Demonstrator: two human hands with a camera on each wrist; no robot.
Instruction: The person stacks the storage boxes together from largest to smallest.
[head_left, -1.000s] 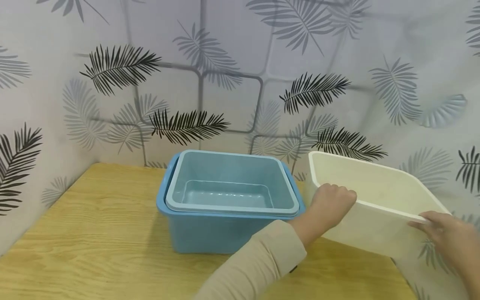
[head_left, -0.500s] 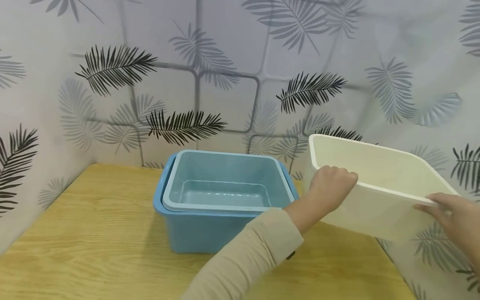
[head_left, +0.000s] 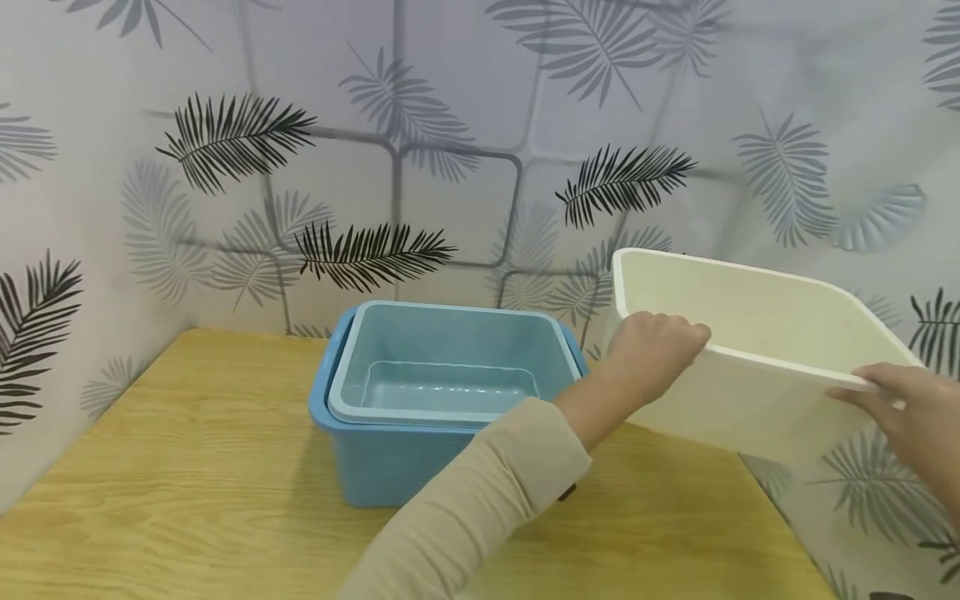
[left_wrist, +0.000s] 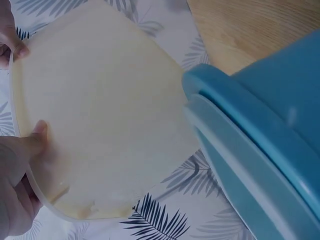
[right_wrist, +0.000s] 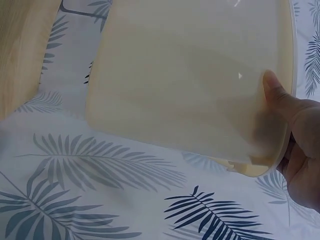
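Both hands hold a cream plastic bin (head_left: pixel 720 400) by its near rim, off the table at the right of the head view. My left hand (head_left: pixel 656 350) grips that rim near the left corner, its thumb (left_wrist: pixel 40 137) on the outer wall in the left wrist view. Toward the right corner my right hand (head_left: pixel 903 408) pinches the rim, with its thumb (right_wrist: pixel 276 90) flat on the wall and its fingers curled inside. Left of the bin stands a blue tub (head_left: pixel 390 467) with a lighter blue tub (head_left: pixel 457 333) nested in it. The left forearm covers their near right corner.
The wooden table (head_left: pixel 187 467) carries the nested tubs. Its right edge runs below the cream bin. Behind hangs a leaf-patterned cloth (head_left: pixel 465 100), which also shows beyond the right edge. A small dark object (head_left: pixel 567 492) peeks out by the left sleeve.
The cream bin has risen in both hands, and its base has come up from near the table. The nested blue tubs have stayed where they were.
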